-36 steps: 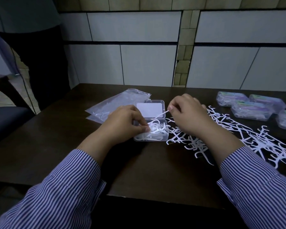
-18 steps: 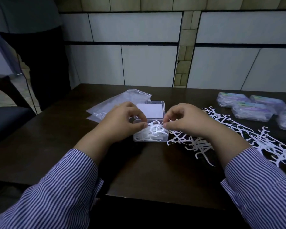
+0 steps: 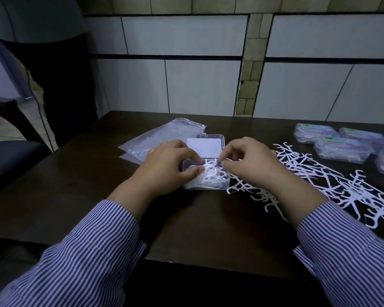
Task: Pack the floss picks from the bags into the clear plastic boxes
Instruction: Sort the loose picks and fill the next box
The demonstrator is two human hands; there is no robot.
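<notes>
A clear plastic box (image 3: 217,185) lies open at the table's middle, its lid (image 3: 205,146) flat behind it and white floss picks (image 3: 211,177) heaped inside. My left hand (image 3: 166,167) curls over the box's left end, thumb and forefinger pinching the picks there. My right hand (image 3: 251,165) hovers at the box's right edge, fingertips pinching a floss pick (image 3: 229,159) just above the rim. Loose floss picks (image 3: 319,180) are strewn over the table to the right, partly hidden under my right forearm.
Two clear plastic bags (image 3: 160,138) lie behind my left hand. Several closed, filled boxes (image 3: 339,149) sit at the far right. A tiled wall backs the dark table (image 3: 197,229). A dark chair (image 3: 7,160) and a standing person (image 3: 53,63) are at the left.
My right hand came down from above the lid to the box's right edge with a pick. The left hand stayed on the picks in the box.
</notes>
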